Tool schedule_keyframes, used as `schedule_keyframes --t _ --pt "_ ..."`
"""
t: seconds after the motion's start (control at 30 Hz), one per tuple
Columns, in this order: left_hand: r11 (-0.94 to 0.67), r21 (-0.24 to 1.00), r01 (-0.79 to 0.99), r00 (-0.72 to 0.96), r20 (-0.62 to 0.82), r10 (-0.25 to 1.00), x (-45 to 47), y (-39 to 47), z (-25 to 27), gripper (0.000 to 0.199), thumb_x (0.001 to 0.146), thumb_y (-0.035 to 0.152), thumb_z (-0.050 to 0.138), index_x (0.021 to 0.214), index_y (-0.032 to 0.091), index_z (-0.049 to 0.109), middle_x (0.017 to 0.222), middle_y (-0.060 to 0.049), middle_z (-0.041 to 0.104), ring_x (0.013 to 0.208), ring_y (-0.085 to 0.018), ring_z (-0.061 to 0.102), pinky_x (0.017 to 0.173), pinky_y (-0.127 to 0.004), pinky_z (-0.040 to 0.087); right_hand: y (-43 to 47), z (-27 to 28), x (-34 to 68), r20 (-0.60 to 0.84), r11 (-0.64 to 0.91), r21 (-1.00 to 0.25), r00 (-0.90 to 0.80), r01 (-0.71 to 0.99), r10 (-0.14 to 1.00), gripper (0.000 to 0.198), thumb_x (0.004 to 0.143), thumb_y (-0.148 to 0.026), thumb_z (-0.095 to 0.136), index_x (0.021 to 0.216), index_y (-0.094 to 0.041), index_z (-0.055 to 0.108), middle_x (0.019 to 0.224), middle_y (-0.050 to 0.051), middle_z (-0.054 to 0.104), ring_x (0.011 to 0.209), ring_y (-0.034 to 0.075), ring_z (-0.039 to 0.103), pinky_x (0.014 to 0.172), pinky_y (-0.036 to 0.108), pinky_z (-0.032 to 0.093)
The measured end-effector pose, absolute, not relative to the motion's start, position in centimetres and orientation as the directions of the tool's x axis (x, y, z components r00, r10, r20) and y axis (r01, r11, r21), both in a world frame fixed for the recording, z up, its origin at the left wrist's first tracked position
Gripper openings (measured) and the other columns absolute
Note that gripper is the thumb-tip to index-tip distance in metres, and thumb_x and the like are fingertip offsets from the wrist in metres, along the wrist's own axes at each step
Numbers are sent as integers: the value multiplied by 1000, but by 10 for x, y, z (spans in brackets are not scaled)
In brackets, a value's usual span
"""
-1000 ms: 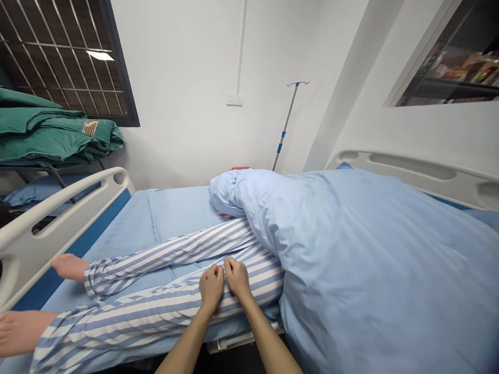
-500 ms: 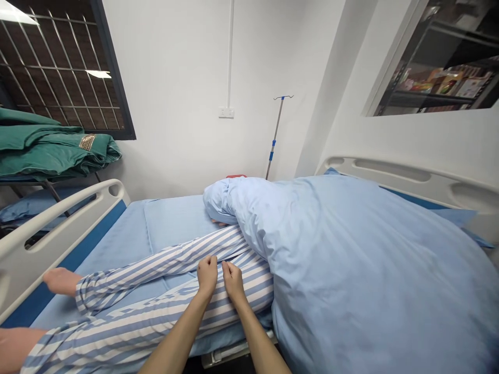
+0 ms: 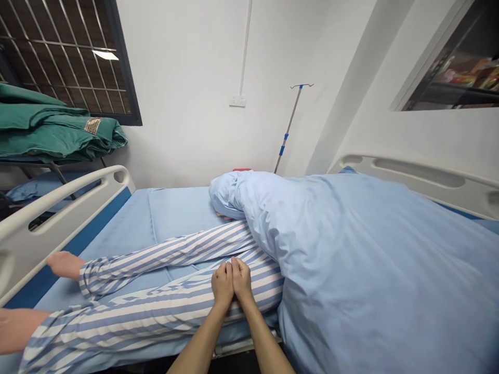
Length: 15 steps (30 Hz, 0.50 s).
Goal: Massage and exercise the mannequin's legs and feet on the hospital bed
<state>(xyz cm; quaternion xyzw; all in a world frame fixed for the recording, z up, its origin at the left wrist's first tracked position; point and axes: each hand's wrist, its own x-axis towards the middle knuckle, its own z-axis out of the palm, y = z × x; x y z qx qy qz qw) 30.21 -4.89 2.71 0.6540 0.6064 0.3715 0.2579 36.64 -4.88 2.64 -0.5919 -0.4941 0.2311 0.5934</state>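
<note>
My left hand [image 3: 223, 283] and my right hand [image 3: 241, 278] are both closed into fists. They sit side by side, touching each other, over the upper leg of a lying figure. Nothing shows in either fist, and no cloth is drawn up into them. The figure wears blue-and-white striped trousers [image 3: 156, 306] and its bare feet [image 3: 65, 265] point to the left. A light blue quilt [image 3: 358, 259] is folded back to the right and covers the upper body. Whether the fists press on the trousers or hover just above, I cannot tell.
Under the figure is a bed with a light blue sheet [image 3: 181, 208], a footboard [image 3: 89, 189] on the left and a headboard [image 3: 421, 171] on the right. Behind it stand a drip pole [image 3: 290, 122] and, at the far left, folded green cloth [image 3: 58, 132].
My two fists have come together from slightly apart and now touch. The view has shifted a little, so the bed appears further right and slightly higher.
</note>
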Motion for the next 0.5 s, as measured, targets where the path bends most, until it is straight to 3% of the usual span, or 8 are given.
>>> schedule_keyframes --t 0.3,0.5 --pt "-107 723 683 -31 176 984 301 -48 27 29 88 28 34 71 19 56 66 -3 61 65 -15 54 59 -25 28 -47 24 368 316 163 -906 370 390 874 38 82 -44 37 54 -19 39 50 -3 44 50 11 37 49 23 30" --pt "-69 744 664 -45 131 990 301 -52 33 31 88 28 35 67 20 57 66 -3 63 66 -15 54 58 -25 24 -50 53 379 361 148 -777 240 611 901 41 85 -43 35 52 -19 41 48 -2 45 49 10 38 49 23 26"
